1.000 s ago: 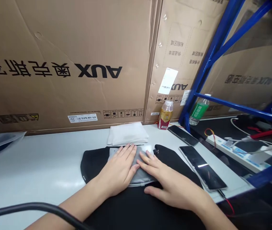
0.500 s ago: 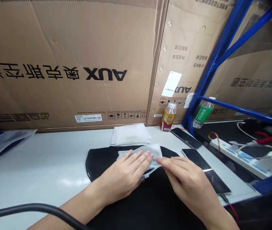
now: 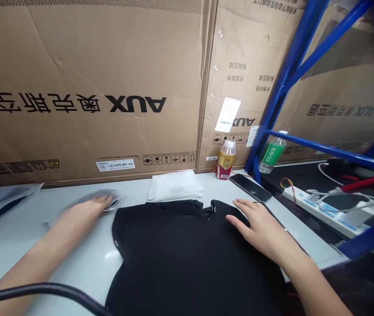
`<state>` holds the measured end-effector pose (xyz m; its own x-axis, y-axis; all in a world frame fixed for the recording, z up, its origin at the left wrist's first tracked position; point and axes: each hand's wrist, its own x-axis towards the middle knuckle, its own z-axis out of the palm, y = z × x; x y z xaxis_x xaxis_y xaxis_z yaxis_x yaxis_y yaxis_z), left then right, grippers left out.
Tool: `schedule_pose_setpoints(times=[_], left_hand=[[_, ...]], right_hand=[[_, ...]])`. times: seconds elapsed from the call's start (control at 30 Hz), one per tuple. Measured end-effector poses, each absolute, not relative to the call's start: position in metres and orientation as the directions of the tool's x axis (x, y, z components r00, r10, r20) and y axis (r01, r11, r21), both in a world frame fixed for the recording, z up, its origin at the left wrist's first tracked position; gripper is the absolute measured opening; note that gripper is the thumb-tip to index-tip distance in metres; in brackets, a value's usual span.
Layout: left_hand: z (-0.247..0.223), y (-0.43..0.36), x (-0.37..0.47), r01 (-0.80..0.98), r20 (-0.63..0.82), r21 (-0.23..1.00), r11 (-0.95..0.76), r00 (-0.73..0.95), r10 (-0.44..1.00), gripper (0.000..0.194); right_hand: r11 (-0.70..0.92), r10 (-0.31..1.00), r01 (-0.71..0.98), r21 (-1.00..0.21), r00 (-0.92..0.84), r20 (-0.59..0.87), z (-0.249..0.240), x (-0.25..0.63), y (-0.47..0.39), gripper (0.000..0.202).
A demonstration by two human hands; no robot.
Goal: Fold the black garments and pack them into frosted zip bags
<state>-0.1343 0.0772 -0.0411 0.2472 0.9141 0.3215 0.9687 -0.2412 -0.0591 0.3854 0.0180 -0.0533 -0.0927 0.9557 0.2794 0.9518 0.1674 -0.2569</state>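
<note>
A black garment (image 3: 187,259) lies spread on the white table, its collar opening toward the far side. Left of it, my left hand (image 3: 91,210) grips a frosted plastic bag (image 3: 116,199); both are somewhat blurred and the fingertips are partly hidden. My right hand (image 3: 256,224) is open, fingers apart, over the garment's far right shoulder, holding nothing. Just beyond the garment sits a folded stack of white sheets (image 3: 175,186).
Another frosted bag (image 3: 5,202) lies at the far left. A drink bottle (image 3: 226,160) and a phone (image 3: 250,187) stand near the blue rack post (image 3: 266,140). A black cable (image 3: 42,288) crosses the near left. Cartons (image 3: 84,57) wall off the back.
My left hand has moved left with the frosted bag, off the garment. My right hand has let go of the bag and spread its fingers, uncovering the garment's collar.
</note>
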Motion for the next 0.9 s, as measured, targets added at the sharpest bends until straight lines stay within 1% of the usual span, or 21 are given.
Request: schedule_pose_setpoints(times=[0.07,0.13,0.2,0.27,0.37,0.43,0.5,0.57,0.63,0.7,0.73,0.77,0.8,0.83,0.9], left_hand=[[-0.050,0.090,-0.147,0.976,0.235,-0.104,-0.194,0.213,0.948,0.048],[-0.048,0.096,-0.146,0.974,0.189,-0.129,-0.184,0.206,0.960,0.049],[-0.040,0.094,-0.134,0.971,0.191,-0.130,-0.202,0.225,0.956,0.053],[-0.032,0.081,-0.114,0.958,0.212,-0.116,-0.262,0.281,0.936,0.057],[-0.020,0.050,-0.079,0.896,0.257,-0.045,-0.441,0.437,0.862,0.056],[-0.011,0.034,-0.057,0.840,0.194,0.000,-0.543,0.533,0.824,0.050],[-0.002,0.027,-0.041,0.801,0.123,0.025,-0.598,0.591,0.797,0.044],[0.006,0.032,-0.032,0.801,0.074,0.029,-0.598,0.595,0.800,0.043],[0.009,0.045,-0.031,0.834,0.036,0.004,-0.552,0.551,0.834,0.043],[0.008,0.061,-0.036,0.868,0.008,-0.045,-0.495,0.495,0.869,0.039],[0.006,0.069,-0.039,0.878,0.004,-0.067,-0.474,0.475,0.880,0.036],[0.003,0.075,-0.042,0.884,0.005,-0.083,-0.461,0.462,0.887,0.034],[0.000,0.080,-0.046,0.887,0.009,-0.091,-0.454,0.456,0.890,0.031],[-0.002,0.083,-0.049,0.888,0.015,-0.092,-0.451,0.454,0.891,0.029],[-0.004,0.084,-0.052,0.888,0.059,-0.087,-0.451,0.457,0.888,0.025]], right_hand=[[0.177,0.968,0.945,-0.274,-0.118,0.219,-0.050,0.381,0.034,0.050],[0.223,0.964,0.933,-0.283,-0.168,0.206,-0.041,0.377,0.046,0.036],[0.267,0.956,0.918,-0.293,-0.214,0.201,-0.031,0.376,0.049,0.019],[0.315,0.944,0.898,-0.307,-0.264,0.199,-0.022,0.375,0.040,0.011],[0.439,0.898,0.827,-0.352,-0.418,0.137,-0.018,0.374,0.007,0.014],[0.499,0.850,0.769,-0.400,-0.525,0.052,-0.018,0.375,-0.015,0.013],[0.508,0.823,0.737,-0.446,-0.568,0.000,-0.018,0.377,-0.028,0.009],[0.498,0.835,0.725,-0.476,-0.549,0.038,-0.012,0.377,-0.027,0.015],[0.498,0.855,0.724,-0.477,-0.502,0.130,-0.003,0.373,-0.014,0.022],[0.510,0.860,0.751,-0.419,-0.457,0.228,0.005,0.360,0.008,0.023],[0.521,0.853,0.772,-0.364,-0.452,0.261,0.007,0.350,0.020,0.022],[0.536,0.838,0.795,-0.284,-0.461,0.293,0.007,0.338,0.033,0.021],[0.539,0.828,0.822,-0.182,-0.479,0.291,0.005,0.326,0.046,0.022],[0.544,0.824,0.826,-0.147,-0.495,0.275,0.003,0.314,0.058,0.024],[0.561,0.816,0.821,-0.107,-0.527,0.239,-0.004,0.292,0.078,0.020]])
